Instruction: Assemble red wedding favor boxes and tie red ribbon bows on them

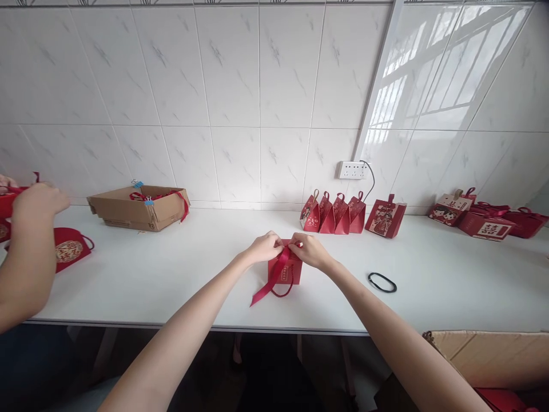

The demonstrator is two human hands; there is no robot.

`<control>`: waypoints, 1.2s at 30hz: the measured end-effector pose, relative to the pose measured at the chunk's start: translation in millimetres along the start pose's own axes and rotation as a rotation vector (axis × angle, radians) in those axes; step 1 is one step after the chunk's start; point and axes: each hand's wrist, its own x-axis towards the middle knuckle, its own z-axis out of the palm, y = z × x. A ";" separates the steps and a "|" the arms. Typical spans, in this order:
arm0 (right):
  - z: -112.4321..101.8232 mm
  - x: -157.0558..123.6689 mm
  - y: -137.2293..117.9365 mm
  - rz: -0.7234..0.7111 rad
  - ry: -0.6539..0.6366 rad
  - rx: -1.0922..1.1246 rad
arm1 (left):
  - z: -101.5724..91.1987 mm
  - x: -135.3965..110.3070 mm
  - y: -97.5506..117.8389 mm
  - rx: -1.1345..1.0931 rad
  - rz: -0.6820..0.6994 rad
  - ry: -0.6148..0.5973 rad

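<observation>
A small red gift box [295, 276] with a twisted cord handle stands on the white table in front of me. A red ribbon [274, 281] is at its top, one long tail hanging down over the front to the lower left. My left hand [268, 247] pinches the ribbon at the left of the box's top. From the other side, my right hand [309, 250] pinches the ribbon too, close to the left fingertips. The fingers hide the middle of the ribbon, so I cannot tell whether it is knotted.
A cardboard tray [128, 213] with red ribbons stands at the back left. Red gift boxes [342, 218] line the wall, with more [486, 224] at right. A black band [382, 282] lies on the table. At left, a co-worker's arm [30, 252] reaches over a red bag [71, 250].
</observation>
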 end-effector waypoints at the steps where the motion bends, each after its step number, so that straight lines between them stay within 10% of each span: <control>1: 0.2 -0.9 0.6 0.004 0.000 0.021 | 0.6 0.2 1.7 0.028 0.007 0.003; 36: 9.3 3.4 -4.1 0.058 0.018 -0.052 | 15.1 5.9 -2.4 -0.095 -0.122 0.211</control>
